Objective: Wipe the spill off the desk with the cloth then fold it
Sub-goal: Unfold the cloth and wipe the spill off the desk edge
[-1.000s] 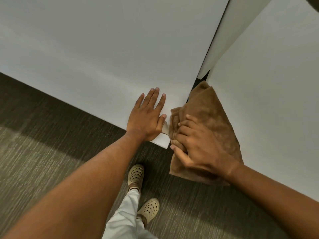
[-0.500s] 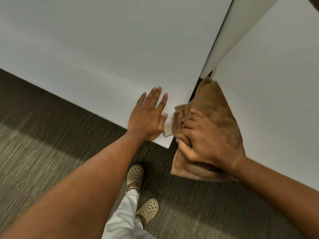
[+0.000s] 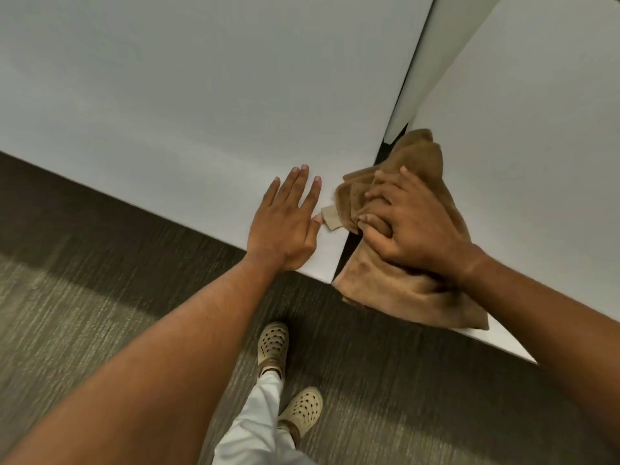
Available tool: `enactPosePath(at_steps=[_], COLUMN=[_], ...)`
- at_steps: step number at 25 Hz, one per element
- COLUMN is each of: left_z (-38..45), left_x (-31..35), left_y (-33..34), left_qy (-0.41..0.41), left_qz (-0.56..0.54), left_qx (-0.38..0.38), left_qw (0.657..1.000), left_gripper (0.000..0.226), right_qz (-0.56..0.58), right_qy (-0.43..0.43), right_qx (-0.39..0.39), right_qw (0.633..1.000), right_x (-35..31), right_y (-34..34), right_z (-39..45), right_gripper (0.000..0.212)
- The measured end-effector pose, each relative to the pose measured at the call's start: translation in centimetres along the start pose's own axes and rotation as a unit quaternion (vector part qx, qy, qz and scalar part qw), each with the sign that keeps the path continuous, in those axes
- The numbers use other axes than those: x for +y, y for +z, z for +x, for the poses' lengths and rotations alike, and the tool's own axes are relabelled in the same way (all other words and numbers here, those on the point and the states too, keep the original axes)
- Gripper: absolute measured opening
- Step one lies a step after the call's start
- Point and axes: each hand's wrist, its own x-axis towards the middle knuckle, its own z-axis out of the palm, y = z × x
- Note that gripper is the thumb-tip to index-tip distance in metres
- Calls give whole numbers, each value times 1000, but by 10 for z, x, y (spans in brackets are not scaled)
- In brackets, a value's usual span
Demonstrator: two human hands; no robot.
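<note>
While the head camera looks down over the near edge of the white desk (image 3: 188, 105), I see the left hand (image 3: 285, 226) lying flat on the desktop close to the near right corner, palm down, fingers released and spread, holding nothing. Just to its right, the right hand (image 3: 409, 229) presses down on the brown cloth (image 3: 409, 290), its fingers curled and grasping a bunched fold of the fabric. That cloth is crumpled, not folded flat; it straddles the dark gap (image 3: 347, 250) between the left desk and a second white desktop (image 3: 536, 146) on the right, with its near edge hanging past the desk edge toward the floor. A small tan tag (image 3: 330, 218) sticks out of the cloth's left side and lies on the left desk, touching or almost touching the left thumb; I cannot tell which. Farther back, a pale upright panel (image 3: 432, 58) runs away along the gap, and the cloth's far tip reaches its near end. I cannot make out any spill on the surface. Below the desks lies grey-brown carpet (image 3: 84, 297), and there, between my two forearms, I see a light trouser leg (image 3: 258, 424) and two beige perforated clogs (image 3: 273, 342).
</note>
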Motion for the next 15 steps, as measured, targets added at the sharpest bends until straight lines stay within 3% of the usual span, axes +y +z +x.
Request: enactPosePath(at_steps=[4,8,15], left_z=[2,-1,-2], left_x=[-2,-1,0], left_y=[2,3,4], left_qy=[2,10,5], left_qz=[7,24,29], left_qx=[7,12,8], left_qw=[1000,1000,1000], left_gripper=[67,68,66], right_qz=[64,80,95], right_qy=[105,94,189], right_qx=[56,26,26], right_qw=[991,992,977], right_x=[-13,-37,-31], right_y=[4,13,13], right_z=[-9,-55,-132], right_gripper=[42,53,70])
